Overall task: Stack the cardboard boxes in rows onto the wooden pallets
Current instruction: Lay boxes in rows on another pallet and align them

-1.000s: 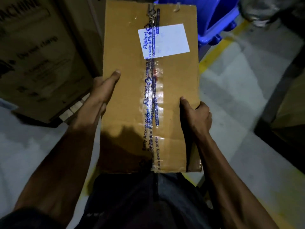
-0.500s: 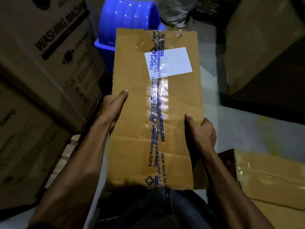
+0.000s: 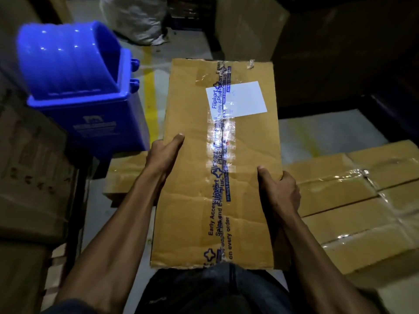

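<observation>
The room is dim, with light falling mainly on the middle. The pale grey concrete floor (image 3: pixel 328 132) carries a yellow painted line (image 3: pixel 149 87) running away from the viewer. A blue plastic bin (image 3: pixel 86 109) stands at the left beside that line. A whitish sack (image 3: pixel 136 19) lies at the far end, deep shadow beyond.

Both forearms reach forward from the bottom of the view, bare to the elbow, converging toward 12 o'clock. The left hand (image 3: pixel 164 155) sits at about 10 o'clock from the centre, thumb laid straight along the top face of the cardboard box (image 3: pixel 217 164), fingers wrapped out of sight down its side. The right hand (image 3: pixel 280 189) grips lower, at about 4 o'clock, thumb on top, knuckles bent over the opposite edge. Dark-clothed legs show at 6 o'clock.
</observation>
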